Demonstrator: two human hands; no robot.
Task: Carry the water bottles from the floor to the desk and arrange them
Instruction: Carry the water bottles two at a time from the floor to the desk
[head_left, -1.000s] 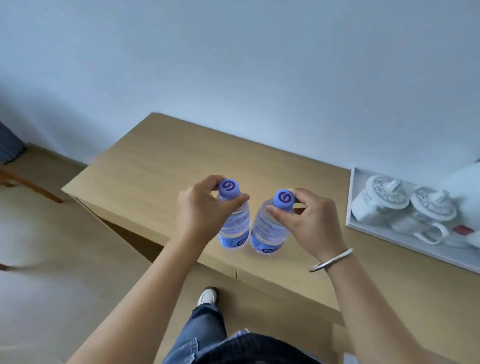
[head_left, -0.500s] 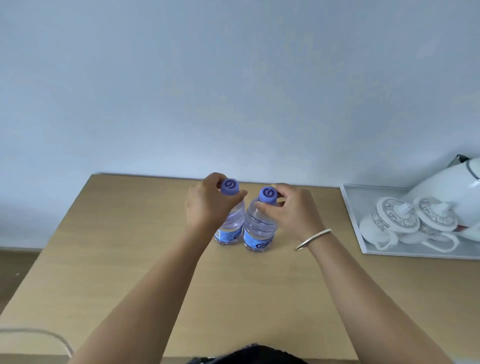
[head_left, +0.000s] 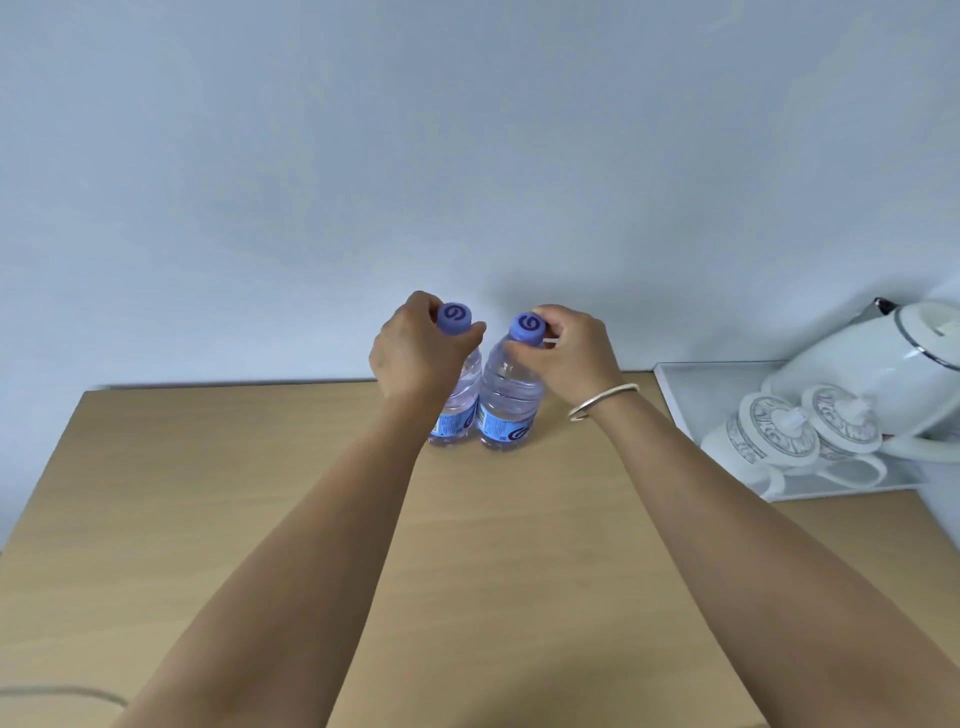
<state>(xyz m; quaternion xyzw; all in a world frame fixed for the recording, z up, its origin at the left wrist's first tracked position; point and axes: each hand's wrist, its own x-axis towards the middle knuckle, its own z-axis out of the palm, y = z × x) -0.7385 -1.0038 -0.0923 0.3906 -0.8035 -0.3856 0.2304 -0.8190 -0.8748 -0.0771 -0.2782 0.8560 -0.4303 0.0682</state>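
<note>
Two clear water bottles with purple caps and blue labels stand upright side by side near the back of the wooden desk (head_left: 260, 519), close to the wall. My left hand (head_left: 415, 353) grips the neck of the left bottle (head_left: 457, 410) just under its cap. My right hand (head_left: 571, 353), with a silver bangle on the wrist, pinches the neck of the right bottle (head_left: 506, 410). The bottles' bases rest on the desk and their sides nearly touch.
A white tray (head_left: 691, 395) at the right of the desk holds two lidded white cups (head_left: 779, 431) and a white kettle (head_left: 872, 364). A pale wall runs behind the desk. A thin cable (head_left: 62, 693) lies at the lower left.
Both bottles have moved from the desk's front edge to the back near the wall, still held by my hands. The camera has stepped closer to the desk.
</note>
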